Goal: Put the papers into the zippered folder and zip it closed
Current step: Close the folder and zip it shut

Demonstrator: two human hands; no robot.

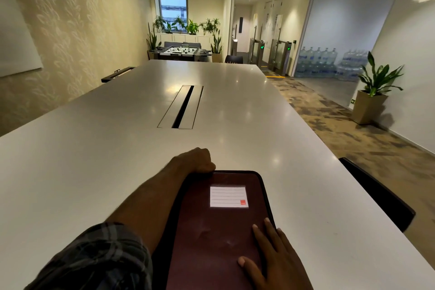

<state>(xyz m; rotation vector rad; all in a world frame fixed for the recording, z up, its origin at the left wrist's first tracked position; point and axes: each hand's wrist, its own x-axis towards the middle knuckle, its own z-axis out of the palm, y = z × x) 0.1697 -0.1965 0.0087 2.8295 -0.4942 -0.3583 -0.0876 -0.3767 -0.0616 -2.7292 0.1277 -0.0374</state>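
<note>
A dark maroon zippered folder (211, 231) with a white label (228, 196) lies flat on the white table (117, 148), right in front of me. My left hand (197, 160) is closed at the folder's far left corner, fingers curled on the zipper edge; the pull itself is hidden. My right hand (273, 256) rests flat on the near right part of the cover, fingers spread. No papers are visible.
A cable slot (181, 107) runs along the table's middle. A dark chair back (381, 195) stands at the right edge and another (117, 74) at the far left. A potted plant (374, 92) stands on the carpet to the right.
</note>
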